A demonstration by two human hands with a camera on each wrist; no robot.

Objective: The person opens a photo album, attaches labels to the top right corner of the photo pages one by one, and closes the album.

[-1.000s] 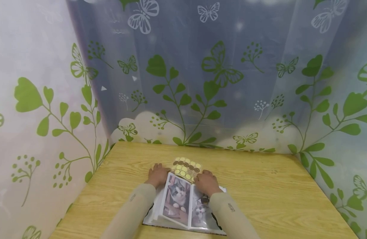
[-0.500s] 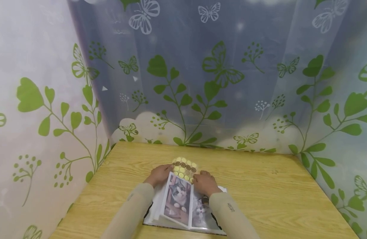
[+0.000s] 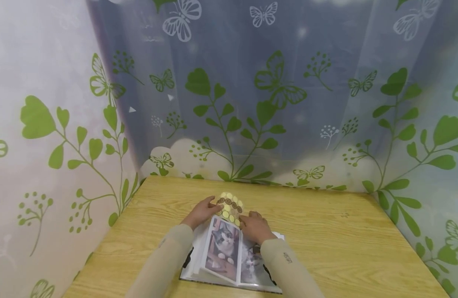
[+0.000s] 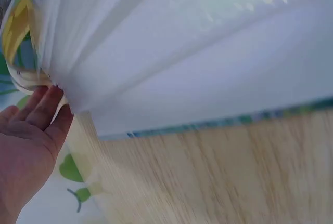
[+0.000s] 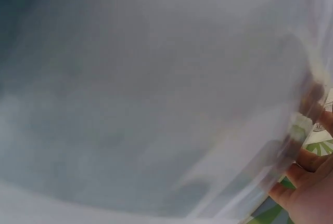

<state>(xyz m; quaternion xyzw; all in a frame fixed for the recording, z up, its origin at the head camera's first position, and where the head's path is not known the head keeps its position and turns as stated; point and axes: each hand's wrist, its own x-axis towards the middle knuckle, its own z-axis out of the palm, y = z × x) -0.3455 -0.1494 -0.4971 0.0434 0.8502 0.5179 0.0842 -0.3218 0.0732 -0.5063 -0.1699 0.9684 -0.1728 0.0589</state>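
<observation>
A photo album (image 3: 200, 254) lies open near the front of the table, its raised page showing a cat photo (image 3: 224, 248). At the page's top is a bowed sheet printed with yellow and brown circles (image 3: 226, 207). My left hand (image 3: 202, 212) pinches the sheet's left edge. My right hand (image 3: 256, 227) pinches its lower right corner beside the top of the page. In the left wrist view, the left fingers (image 4: 46, 110) meet the curled sheet at the fanned white pages (image 4: 156, 63). Clear plastic page (image 5: 130, 104) fills most of the right wrist view, fingers at its edge.
The wooden table (image 3: 325, 231) extends on both sides of the album. Patterned curtains (image 3: 243, 82) with green leaves and butterflies surround its back and sides. Black clips or ties (image 3: 188, 258) show along the album's left side, next to the sleeve.
My left hand has moved up and right from the table onto the sheet's left edge. The sheet has bowed and narrowed between the hands. The right hand has shifted slightly left.
</observation>
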